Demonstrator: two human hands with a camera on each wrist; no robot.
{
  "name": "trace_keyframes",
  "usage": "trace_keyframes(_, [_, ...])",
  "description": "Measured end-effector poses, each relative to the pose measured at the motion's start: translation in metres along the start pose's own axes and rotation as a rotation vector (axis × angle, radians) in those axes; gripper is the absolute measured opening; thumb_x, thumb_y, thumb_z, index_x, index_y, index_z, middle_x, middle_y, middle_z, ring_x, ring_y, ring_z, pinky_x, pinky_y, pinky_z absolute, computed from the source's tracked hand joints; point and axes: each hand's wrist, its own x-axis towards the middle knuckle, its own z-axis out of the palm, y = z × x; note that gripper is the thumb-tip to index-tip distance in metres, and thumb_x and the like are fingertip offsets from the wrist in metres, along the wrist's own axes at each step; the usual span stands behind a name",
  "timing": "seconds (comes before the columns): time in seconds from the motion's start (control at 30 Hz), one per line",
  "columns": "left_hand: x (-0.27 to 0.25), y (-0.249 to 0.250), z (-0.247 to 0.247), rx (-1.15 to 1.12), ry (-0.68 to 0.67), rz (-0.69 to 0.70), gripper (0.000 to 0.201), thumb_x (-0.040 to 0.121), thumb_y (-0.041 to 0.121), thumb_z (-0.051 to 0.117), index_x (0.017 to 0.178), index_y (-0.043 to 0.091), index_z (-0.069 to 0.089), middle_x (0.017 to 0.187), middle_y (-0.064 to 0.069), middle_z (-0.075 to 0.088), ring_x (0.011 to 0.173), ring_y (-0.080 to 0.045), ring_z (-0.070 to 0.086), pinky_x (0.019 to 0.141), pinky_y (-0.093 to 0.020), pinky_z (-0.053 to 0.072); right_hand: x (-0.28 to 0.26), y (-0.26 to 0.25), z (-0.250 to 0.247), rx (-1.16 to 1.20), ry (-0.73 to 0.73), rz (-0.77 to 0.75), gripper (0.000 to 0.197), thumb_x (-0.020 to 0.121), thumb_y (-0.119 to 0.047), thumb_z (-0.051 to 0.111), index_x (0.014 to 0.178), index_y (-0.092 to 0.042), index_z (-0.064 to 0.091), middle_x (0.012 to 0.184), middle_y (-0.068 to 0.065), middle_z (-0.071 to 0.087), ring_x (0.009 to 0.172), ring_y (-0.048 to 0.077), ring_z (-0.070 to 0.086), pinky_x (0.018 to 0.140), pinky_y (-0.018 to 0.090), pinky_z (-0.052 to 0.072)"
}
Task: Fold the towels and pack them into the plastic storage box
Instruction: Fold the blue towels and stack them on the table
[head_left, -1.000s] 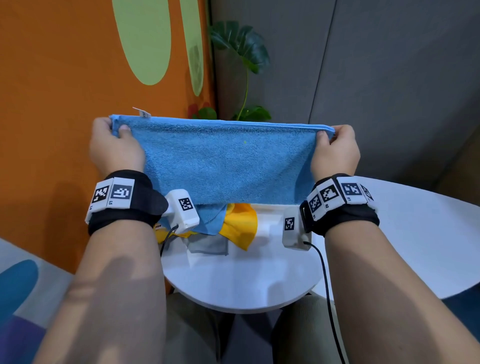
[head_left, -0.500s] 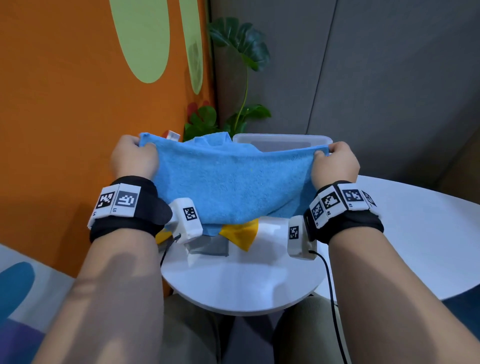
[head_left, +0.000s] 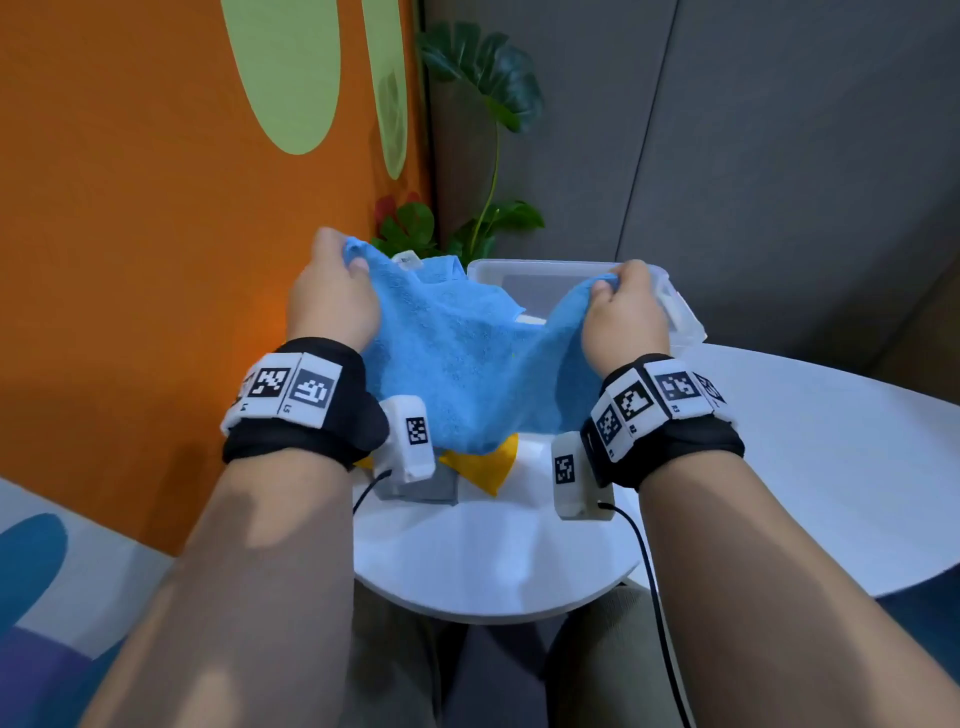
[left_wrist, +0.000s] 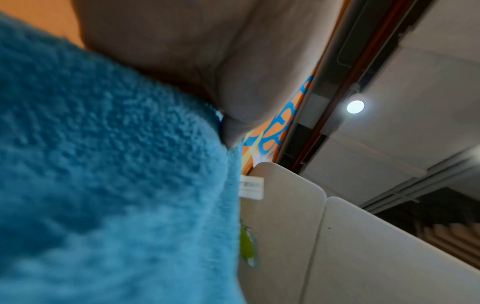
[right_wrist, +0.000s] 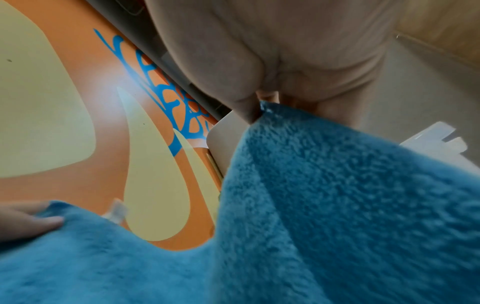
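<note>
A blue towel (head_left: 467, 374) hangs slack between my two hands over the small round white table (head_left: 493, 561). My left hand (head_left: 332, 291) pinches its left top corner, where a white label (head_left: 405, 258) sticks out. My right hand (head_left: 621, 301) pinches the right top corner, just in front of the clear plastic storage box (head_left: 540, 278). The towel's middle sags in front of the box. In the wrist views the blue towel (left_wrist: 103, 185) (right_wrist: 337, 195) fills most of the picture. A yellow towel (head_left: 493, 465) and a grey towel (head_left: 431, 486) lie under the blue one.
An orange wall (head_left: 156, 260) with green shapes stands close on the left. A leafy plant (head_left: 483, 130) rises behind the box. A larger white table (head_left: 831, 467) adjoins on the right. Cables run from the wrist cameras over the table's front edge.
Both hands have dropped and moved forward towards the box and closer together. The towel, held taut a second ago, now sags in the middle, and the box has come into sight.
</note>
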Motion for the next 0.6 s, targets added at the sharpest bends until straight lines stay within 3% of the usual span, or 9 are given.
trace_keyframes(0.17, [0.007, -0.027, -0.022, 0.064, 0.107, -0.061, 0.03, 0.104, 0.02, 0.032, 0.13, 0.008, 0.04, 0.116, -0.025, 0.055, 0.105, -0.039, 0.052, 0.073, -0.035, 0.03, 0.005, 0.021, -0.014, -0.166, 0.108, 0.0, 0.019, 0.102, -0.022, 0.027, 0.114, -0.017, 0.04, 0.091, 0.004, 0.045, 0.078, 0.029, 0.043, 0.065, 0.031, 0.026])
trace_keyframes(0.33, [0.01, -0.041, -0.031, 0.048, 0.183, -0.084, 0.029, 0.104, 0.021, 0.033, 0.128, 0.008, 0.042, 0.119, -0.024, 0.056, 0.108, -0.04, 0.052, 0.076, -0.037, 0.033, 0.004, 0.032, -0.017, -0.202, 0.091, 0.067, 0.008, 0.101, -0.025, 0.025, 0.097, -0.021, 0.031, 0.07, 0.0, 0.042, 0.059, 0.02, 0.04, 0.049, 0.03, 0.024])
trace_keyframes(0.47, [0.012, -0.044, -0.029, -0.046, 0.229, -0.113, 0.028, 0.104, 0.023, 0.032, 0.124, 0.008, 0.044, 0.1, -0.01, 0.05, 0.089, -0.027, 0.048, 0.072, -0.032, 0.032, 0.009, 0.03, -0.015, -0.186, 0.044, 0.107, 0.012, 0.101, -0.027, 0.035, 0.096, -0.017, 0.038, 0.079, 0.0, 0.043, 0.078, 0.023, 0.043, 0.066, 0.029, 0.031])
trace_keyframes(0.6, [0.013, -0.047, -0.025, -0.093, 0.221, -0.149, 0.027, 0.104, 0.025, 0.032, 0.121, 0.008, 0.044, 0.075, 0.004, 0.04, 0.083, -0.025, 0.046, 0.071, -0.033, 0.034, 0.016, 0.032, -0.013, -0.227, -0.081, 0.193, 0.033, 0.099, -0.027, 0.04, 0.096, 0.0, 0.059, 0.079, 0.009, 0.051, 0.089, 0.031, 0.052, 0.072, 0.029, 0.036])
